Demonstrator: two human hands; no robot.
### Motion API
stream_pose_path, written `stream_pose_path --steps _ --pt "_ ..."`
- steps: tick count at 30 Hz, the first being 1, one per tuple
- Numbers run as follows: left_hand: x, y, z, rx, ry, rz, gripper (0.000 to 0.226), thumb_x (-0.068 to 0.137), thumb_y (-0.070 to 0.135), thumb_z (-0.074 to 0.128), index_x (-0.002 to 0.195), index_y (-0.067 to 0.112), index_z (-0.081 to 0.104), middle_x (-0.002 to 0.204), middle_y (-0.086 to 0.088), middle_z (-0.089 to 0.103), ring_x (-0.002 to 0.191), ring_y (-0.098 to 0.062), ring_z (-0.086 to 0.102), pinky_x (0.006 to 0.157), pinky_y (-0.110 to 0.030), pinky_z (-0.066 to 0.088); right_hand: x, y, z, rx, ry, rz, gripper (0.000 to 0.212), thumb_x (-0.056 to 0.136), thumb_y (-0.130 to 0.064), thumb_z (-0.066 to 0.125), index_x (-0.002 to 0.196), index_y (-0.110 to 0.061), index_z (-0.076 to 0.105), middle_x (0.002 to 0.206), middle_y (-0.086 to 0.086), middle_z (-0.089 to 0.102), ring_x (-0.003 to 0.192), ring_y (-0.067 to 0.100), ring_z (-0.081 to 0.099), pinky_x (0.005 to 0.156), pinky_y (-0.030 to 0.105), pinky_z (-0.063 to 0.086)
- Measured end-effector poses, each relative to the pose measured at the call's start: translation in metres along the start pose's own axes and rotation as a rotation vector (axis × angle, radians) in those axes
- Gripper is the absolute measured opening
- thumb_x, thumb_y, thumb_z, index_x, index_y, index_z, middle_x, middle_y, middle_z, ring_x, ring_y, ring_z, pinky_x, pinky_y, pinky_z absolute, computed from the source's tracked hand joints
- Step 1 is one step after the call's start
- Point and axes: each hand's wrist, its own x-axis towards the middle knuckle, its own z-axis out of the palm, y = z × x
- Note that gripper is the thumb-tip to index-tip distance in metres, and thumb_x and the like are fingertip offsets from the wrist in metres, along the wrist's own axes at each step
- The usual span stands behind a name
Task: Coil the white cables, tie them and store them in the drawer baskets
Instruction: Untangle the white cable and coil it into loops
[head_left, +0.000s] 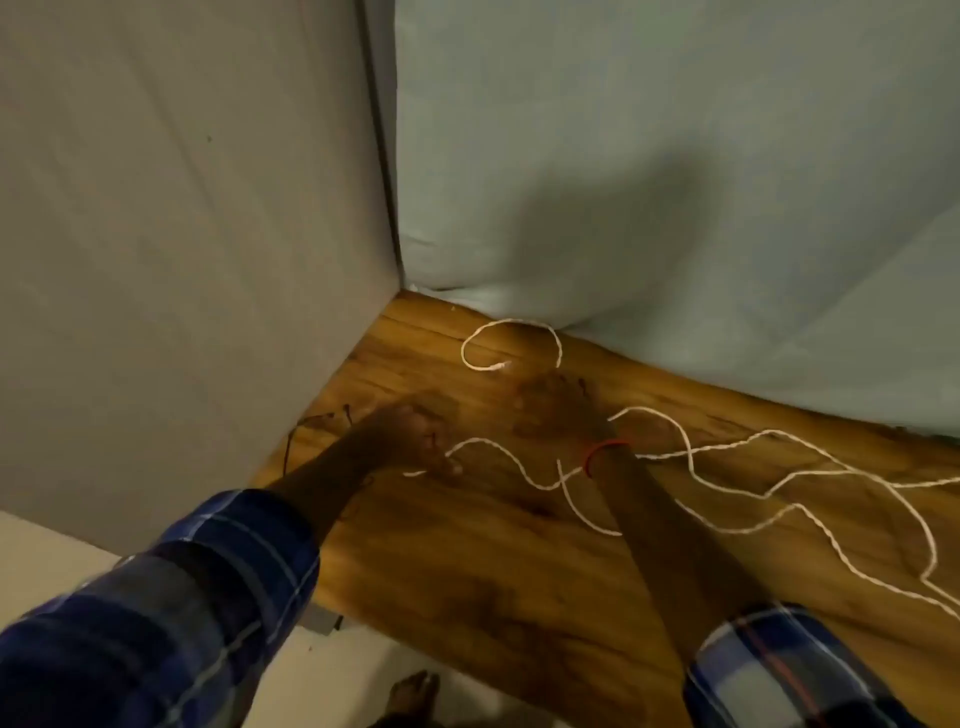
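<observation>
Both hands work low among loose white cables (644, 409) on a wooden table (467, 571).
The left hand (415, 436) curls onto a cable end at 9 o'clock, its grip too blurred to tell. The right hand (550, 410) lies flat with fingers spread, and cables trail toward 3 o'clock.

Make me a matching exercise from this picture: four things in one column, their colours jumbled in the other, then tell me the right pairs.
Things:
1. cable
2. band on the right wrist
3. sleeve
4. table top

Colours:
A. brown wood grain
B. blue plaid
C. white
D. red

Pairs: 1-C, 2-D, 3-B, 4-A.
</observation>
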Motion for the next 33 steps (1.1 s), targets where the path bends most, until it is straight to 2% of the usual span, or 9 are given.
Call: stream_pose_path --steps 2,5,10,13,15,20,24,29,33 --pt "0.003 -0.010 0.011 0.082 -0.016 -0.020 0.072 0.070 0.083 0.061 0.113 0.025 0.069 0.121 0.006 0.064 0.111 -0.018 0.060 0.094 -0.034 0.050 -0.006 -0.001 0.011 0.076 -0.035 0.027 0.071 0.090 -0.067 0.046 0.151 -0.033 0.034 0.159 0.003 0.031 0.147 0.032 0.023 0.120 0.056 0.013" --pt "0.007 -0.019 0.031 0.140 -0.065 -0.103 0.066 0.075 0.081 0.060 0.114 0.029 0.069 0.131 0.001 0.062 0.122 -0.022 0.055 0.103 -0.038 0.043 -0.011 -0.002 0.038 0.045 -0.097 0.001 0.054 0.095 -0.059 0.048 0.144 -0.035 0.045 0.159 0.001 0.031 0.149 0.030 0.019 0.121 0.055 0.010" --pt "0.016 -0.023 0.056 -0.018 -0.006 -0.139 0.038 0.100 0.052 0.050 0.119 0.025 0.070 0.143 -0.011 0.057 0.143 -0.032 0.039 0.110 -0.042 0.037 -0.017 -0.017 0.056 0.087 -0.113 0.025 0.051 0.094 -0.055 0.053 0.141 -0.034 0.049 0.153 -0.002 0.039 0.146 0.024 0.023 0.118 0.050 0.009" --pt "0.014 -0.024 0.056 -0.286 0.135 -0.098 0.047 0.094 0.063 0.043 0.101 0.027 0.072 0.100 -0.004 0.074 0.096 -0.023 0.069 0.088 -0.043 0.054 -0.022 -0.023 0.055 0.094 -0.077 0.027 0.059 0.096 -0.051 0.054 0.148 -0.029 0.040 0.153 0.002 0.040 0.146 0.027 0.025 0.118 0.045 0.010" --pt "0.012 -0.024 0.053 -0.448 0.216 -0.054 0.034 0.097 0.060 0.046 0.093 0.034 0.068 0.078 0.004 0.070 0.073 -0.014 0.067 0.073 -0.037 0.055 -0.023 -0.023 0.055 0.108 -0.070 0.054 0.067 0.096 -0.052 0.054 0.154 -0.030 0.028 0.154 0.004 0.039 0.146 0.028 0.026 0.117 0.045 0.011" --pt "0.016 -0.006 0.039 -0.739 0.457 -0.043 0.032 0.103 0.041 0.052 0.087 0.018 0.068 0.076 -0.007 0.067 0.069 -0.019 0.063 0.063 -0.035 0.050 -0.021 -0.019 0.058 0.083 -0.019 0.126 0.076 0.096 -0.048 0.052 0.158 -0.034 0.010 0.140 0.010 0.056 0.134 0.030 0.047 0.114 0.049 0.020" --pt "0.030 0.009 0.020 -0.921 0.575 -0.053 0.030 0.103 0.032 0.054 0.078 0.019 0.067 0.069 -0.004 0.065 0.063 -0.008 0.059 0.060 -0.026 0.048 -0.028 -0.014 0.043 -0.024 0.061 0.080 0.051 0.099 -0.033 0.048 0.149 -0.030 0.039 0.139 0.005 0.058 0.128 0.027 0.053 0.107 0.042 0.033" --pt "0.045 0.021 0.002 -1.467 0.411 -0.154 0.030 0.104 0.028 0.050 0.079 0.016 0.060 0.052 0.010 0.045 0.044 -0.006 0.036 0.041 -0.018 0.029 -0.037 -0.001 0.013 -0.130 0.151 -0.009 0.035 0.101 -0.042 0.050 0.133 -0.034 0.060 0.127 0.002 0.065 0.119 0.025 0.059 0.099 0.039 0.042" --pt "0.051 0.033 -0.002 -1.929 0.161 -0.140 0.031 0.101 0.033 0.048 0.081 0.016 0.066 0.062 0.004 0.050 0.052 -0.009 0.043 0.046 -0.021 0.044 -0.044 0.015 0.004 -0.149 0.179 0.006 0.038 0.101 -0.050 0.043 0.133 -0.038 0.061 0.118 0.005 0.068 0.109 0.027 0.062 0.085 0.036 0.049"
